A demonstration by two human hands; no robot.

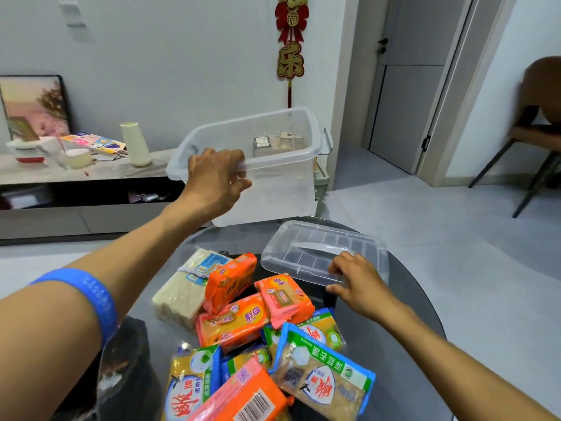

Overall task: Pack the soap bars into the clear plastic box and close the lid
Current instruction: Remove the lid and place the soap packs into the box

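**Box up, lid aside, soap waiting**

You are gripping the near rim of the box (273, 165) with your left hand (215, 180), fingers curled over the edge and clamped on it, and you are holding it lifted above the far side of the bench (403, 302). It seems you are carrying it by one wall so the open mouth is facing up and ready for loading. The box looks empty; the shapes seen through its clear walls seem to be sitting behind it.

Your right hand (358, 284) is pinching the near edge of the lid (321, 253), thumb and fingers closed on it, and the lid is lying flat on the bench just beyond the soap. That is probably keeping it out of the way until the packing is done.

The soap bars (243, 323) are lying in a loose, overlapping pile on the bench between your arms, none in the box yet. Counting: one box, one lid, one pale unwrapped-looking block pack at the left, about four orange packs, and about four blue-and-green packs. The heap is overlapping, so the exact count is uncertain.
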